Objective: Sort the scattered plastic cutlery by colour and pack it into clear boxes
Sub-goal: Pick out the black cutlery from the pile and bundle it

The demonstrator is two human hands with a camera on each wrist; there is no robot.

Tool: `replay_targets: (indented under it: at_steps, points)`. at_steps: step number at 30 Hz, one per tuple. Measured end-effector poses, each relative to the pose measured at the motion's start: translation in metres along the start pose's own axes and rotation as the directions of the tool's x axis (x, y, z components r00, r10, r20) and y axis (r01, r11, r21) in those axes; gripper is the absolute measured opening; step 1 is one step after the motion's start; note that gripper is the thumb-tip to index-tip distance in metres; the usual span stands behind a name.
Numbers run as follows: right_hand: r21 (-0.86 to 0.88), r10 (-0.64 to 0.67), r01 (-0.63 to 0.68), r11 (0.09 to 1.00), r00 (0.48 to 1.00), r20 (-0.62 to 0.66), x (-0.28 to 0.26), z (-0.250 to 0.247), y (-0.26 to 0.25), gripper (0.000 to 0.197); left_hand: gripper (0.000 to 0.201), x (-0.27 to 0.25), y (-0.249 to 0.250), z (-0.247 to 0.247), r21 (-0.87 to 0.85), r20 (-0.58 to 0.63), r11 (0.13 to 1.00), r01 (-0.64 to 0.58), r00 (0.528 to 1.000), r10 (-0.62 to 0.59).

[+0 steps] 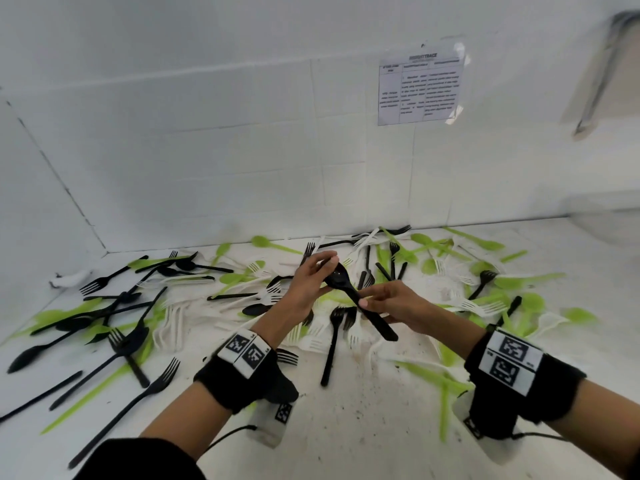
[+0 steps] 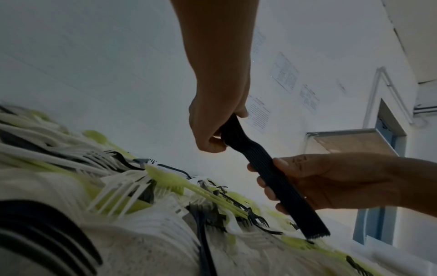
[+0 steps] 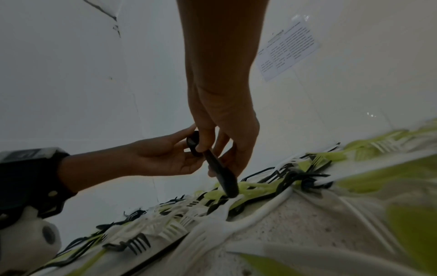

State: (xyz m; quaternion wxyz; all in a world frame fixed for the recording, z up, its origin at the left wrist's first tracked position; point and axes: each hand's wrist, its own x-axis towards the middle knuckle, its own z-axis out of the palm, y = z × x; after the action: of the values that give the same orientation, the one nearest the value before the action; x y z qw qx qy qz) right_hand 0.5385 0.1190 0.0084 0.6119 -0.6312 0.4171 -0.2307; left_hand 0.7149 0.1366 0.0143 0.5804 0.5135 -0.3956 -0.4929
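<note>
I hold a stack of black spoons (image 1: 349,289) above the white table (image 1: 363,427), at the middle of the head view. My left hand (image 1: 327,271) grips the bowl end between thumb and fingers. My right hand (image 1: 372,306) pinches the handles lower down. In the left wrist view the stack of black spoons (image 2: 272,177) shows as ribbed nested handles running from my left hand (image 2: 212,138) through my right hand (image 2: 279,183). The right wrist view has the spoons (image 3: 220,168) in my right hand (image 3: 212,155), with my left hand (image 3: 187,147) at the bowls. Black, white and green cutlery lies scattered below.
Black forks (image 1: 131,344) lie mostly at the left, white forks (image 1: 263,296) in the middle, green spoons (image 1: 512,282) at the right. A white tiled wall with a paper sheet (image 1: 420,90) stands behind. A blurred clear box (image 2: 350,142) sits at the far right.
</note>
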Motion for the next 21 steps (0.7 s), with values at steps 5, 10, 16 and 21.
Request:
replay_targets:
  at_steps: [5,10,16,21]
  points:
    - [-0.156,-0.071,0.052,0.986,0.990,-0.121,-0.011,-0.017,-0.003,0.014,0.026,0.004,-0.005,0.005,0.035,0.038,0.999,-0.037,0.999,0.036]
    - [-0.345,-0.167,0.063,0.936,0.945,-0.280,-0.029,-0.040,-0.003,0.022,0.030,0.010,-0.007,0.023,-0.051,0.169,0.999,0.010,0.986,-0.001]
    - [-0.309,-0.178,0.047,0.950,0.895,-0.409,-0.069,-0.073,0.007,0.016,0.031,0.009,-0.008,0.068,-0.069,0.346,0.993,0.092,0.936,-0.063]
    - [-0.267,-0.147,0.008,0.964,0.851,-0.505,-0.108,-0.101,0.016,0.012,0.030,0.006,-0.014,0.122,-0.069,0.406,0.988,0.140,0.908,-0.101]
